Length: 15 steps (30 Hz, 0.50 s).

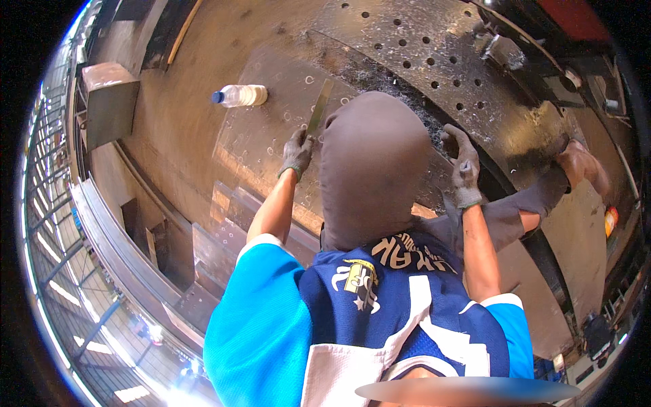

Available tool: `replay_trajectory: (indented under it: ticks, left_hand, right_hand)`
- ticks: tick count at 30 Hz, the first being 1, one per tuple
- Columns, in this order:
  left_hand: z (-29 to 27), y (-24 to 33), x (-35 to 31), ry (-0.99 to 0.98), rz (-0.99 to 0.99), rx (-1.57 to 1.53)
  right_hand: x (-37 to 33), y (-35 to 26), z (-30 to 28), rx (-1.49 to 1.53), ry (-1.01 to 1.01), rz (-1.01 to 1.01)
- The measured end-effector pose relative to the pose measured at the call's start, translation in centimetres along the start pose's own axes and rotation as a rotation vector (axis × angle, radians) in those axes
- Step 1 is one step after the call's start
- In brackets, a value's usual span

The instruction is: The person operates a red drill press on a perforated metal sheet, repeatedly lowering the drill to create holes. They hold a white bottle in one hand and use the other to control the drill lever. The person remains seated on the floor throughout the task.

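Note:
My left hand (pixel 296 153), in a dark grey work glove, is closed on the lower end of a narrow, flat metal strip (pixel 321 105). The strip points up and away over a dark steel plate (pixel 261 74) marked with small pale rings. My right hand (pixel 466 168), gloved too, is on the other side of my raised, dark-trousered knee (pixel 376 163). Its thumb and forefinger are apart and curved, with nothing visible between them. The knee hides part of the plate between my hands.
A clear plastic bottle with a blue cap (pixel 237 95) lies left of the strip. A perforated, debris-strewn plate (pixel 437 41) is at the far right. My bare foot (pixel 584 168) extends right. Metal pieces (pixel 227 237) and a box-like block (pixel 108 105) are on the left.

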<state>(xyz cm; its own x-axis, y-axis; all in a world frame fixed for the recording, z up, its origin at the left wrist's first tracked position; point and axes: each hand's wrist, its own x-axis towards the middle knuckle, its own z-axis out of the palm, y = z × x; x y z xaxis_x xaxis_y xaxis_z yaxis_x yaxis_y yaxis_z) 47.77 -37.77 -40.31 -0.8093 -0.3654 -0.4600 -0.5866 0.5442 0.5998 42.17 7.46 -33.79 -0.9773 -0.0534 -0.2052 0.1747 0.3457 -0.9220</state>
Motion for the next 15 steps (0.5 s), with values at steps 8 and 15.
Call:
replay_trajectory:
  ticks: [8, 15]
  left_hand:
    - [-1.5, 1.4, 5.5, 0.819, -0.233, 0.303]
    - [-12.2, 0.5, 14.3, 0.836, -0.118, 0.102]
  right_hand:
    - [0.5, -0.3, 0.7, 0.016, -0.029, 0.039]
    - [0.4, -0.8, 0.4, -0.065, -0.063, -0.079]
